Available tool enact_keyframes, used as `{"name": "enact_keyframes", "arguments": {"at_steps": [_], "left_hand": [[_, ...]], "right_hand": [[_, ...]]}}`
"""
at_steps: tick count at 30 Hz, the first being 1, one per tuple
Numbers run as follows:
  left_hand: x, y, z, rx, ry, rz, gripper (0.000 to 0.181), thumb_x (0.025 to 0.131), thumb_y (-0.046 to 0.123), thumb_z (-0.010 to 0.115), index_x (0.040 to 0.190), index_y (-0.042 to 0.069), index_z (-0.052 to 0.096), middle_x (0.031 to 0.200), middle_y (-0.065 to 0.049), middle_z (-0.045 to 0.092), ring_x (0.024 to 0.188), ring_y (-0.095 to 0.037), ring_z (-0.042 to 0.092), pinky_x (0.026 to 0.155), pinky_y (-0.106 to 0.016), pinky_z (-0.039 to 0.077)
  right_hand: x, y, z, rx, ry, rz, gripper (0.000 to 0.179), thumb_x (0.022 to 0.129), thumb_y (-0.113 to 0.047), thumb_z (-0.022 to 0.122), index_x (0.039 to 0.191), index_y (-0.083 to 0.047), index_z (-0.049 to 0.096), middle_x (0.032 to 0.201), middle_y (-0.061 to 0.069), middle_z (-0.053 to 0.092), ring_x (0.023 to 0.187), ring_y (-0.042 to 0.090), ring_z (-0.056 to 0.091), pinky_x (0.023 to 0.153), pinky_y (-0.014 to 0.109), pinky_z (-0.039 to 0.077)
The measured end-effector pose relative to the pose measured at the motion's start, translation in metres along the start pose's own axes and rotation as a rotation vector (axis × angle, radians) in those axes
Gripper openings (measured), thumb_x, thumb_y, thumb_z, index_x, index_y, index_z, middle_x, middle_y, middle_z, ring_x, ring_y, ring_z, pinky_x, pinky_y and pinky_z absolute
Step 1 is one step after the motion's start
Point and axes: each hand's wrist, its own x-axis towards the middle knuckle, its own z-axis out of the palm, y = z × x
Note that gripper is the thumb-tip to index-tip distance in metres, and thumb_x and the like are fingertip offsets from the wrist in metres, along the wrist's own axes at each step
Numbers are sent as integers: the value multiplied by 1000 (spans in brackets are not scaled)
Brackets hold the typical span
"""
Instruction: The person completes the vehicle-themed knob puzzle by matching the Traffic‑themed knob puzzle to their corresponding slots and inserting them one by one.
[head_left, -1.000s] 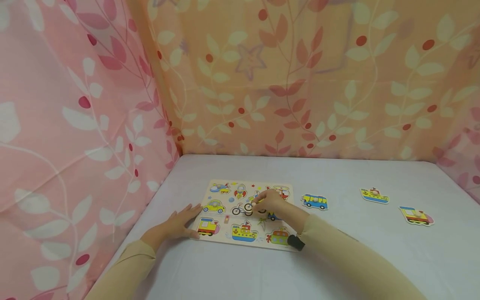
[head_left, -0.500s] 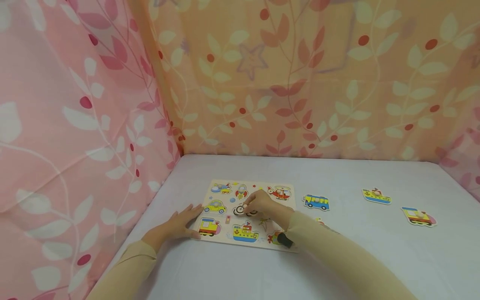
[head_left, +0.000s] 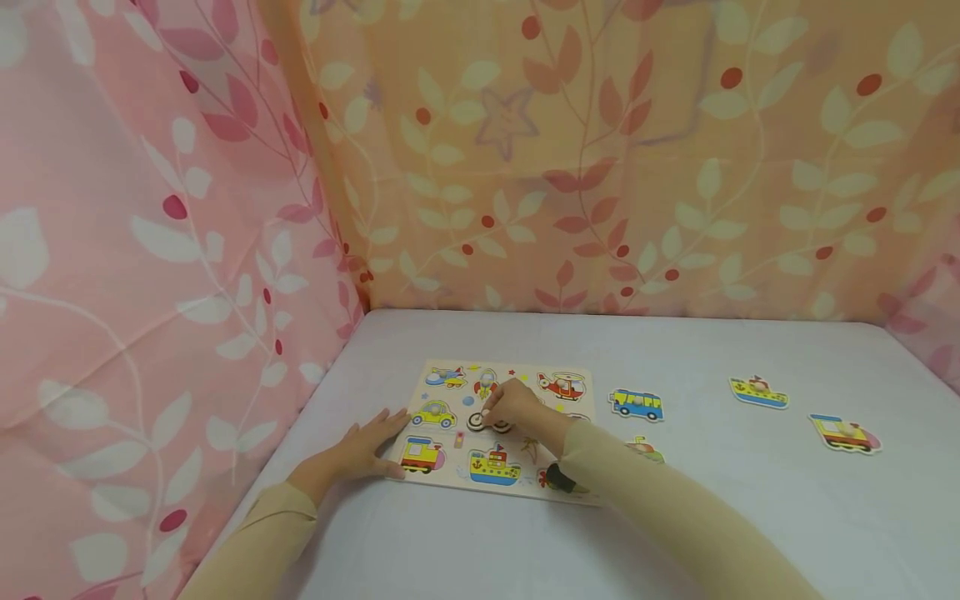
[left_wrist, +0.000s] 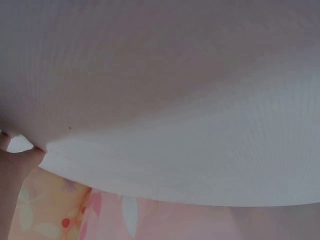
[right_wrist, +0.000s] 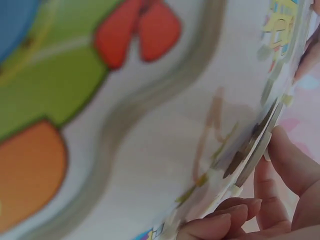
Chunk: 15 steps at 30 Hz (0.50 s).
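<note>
A wooden peg puzzle board (head_left: 457, 467) printed with vehicles lies on the table. My right hand (head_left: 517, 408) pinches a bicycle puzzle piece (head_left: 476, 422) over the middle row of the board; the fingers cover much of the piece. In the right wrist view, the thumb and fingers of the right hand (right_wrist: 285, 195) are at the thin edge of the bicycle piece (right_wrist: 255, 157), close over the board. My left hand (head_left: 360, 450) rests at the board's left edge, fingers spread. Only part of the left hand (left_wrist: 17, 167) shows in the left wrist view.
Right of the board lie a bus piece (head_left: 637, 405), a boat piece (head_left: 759, 392) and a train piece (head_left: 845, 433). Part of another piece (head_left: 647, 450) shows behind the right sleeve (head_left: 660, 500). Floral curtains (head_left: 480, 167) stand behind and left of the white table (head_left: 450, 542).
My right hand has moved a little left and brought the bicycle piece onto the board's middle row, uncovering the helicopter. The left hand has stayed at the board's edge.
</note>
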Motion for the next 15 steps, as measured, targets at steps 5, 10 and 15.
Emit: {"name": "enact_keyframes", "arguments": {"at_steps": [5, 10, 15], "left_hand": [[-1, 3, -2, -17, -1, -1, 98, 76, 42, 80, 153, 8, 30, 159, -13, 22, 146, -39, 7, 109, -69, 1], [-1, 4, -2, -17, 0, -5, 98, 76, 42, 80, 153, 8, 29, 159, -12, 23, 147, -38, 7, 110, -68, 1], [-1, 3, -2, -16, -2, -9, 98, 76, 43, 80, 153, 8, 29, 159, -12, 22, 147, -38, 7, 110, -67, 1]], "right_hand": [[-1, -1, 0, -24, 2, 24, 14, 75, -7, 83, 80, -7, 70, 90, 7, 64, 82, 20, 59, 73, 32, 53], [-3, 0, -3, -20, -16, 28, 12, 76, -8, 82, 84, -7, 73, 94, 6, 65, 86, 19, 59, 79, 34, 52], [-6, 1, -7, -4, -16, -5, 12, 78, -8, 80, 87, -6, 73, 95, 5, 67, 86, 18, 58, 81, 34, 50]]}}
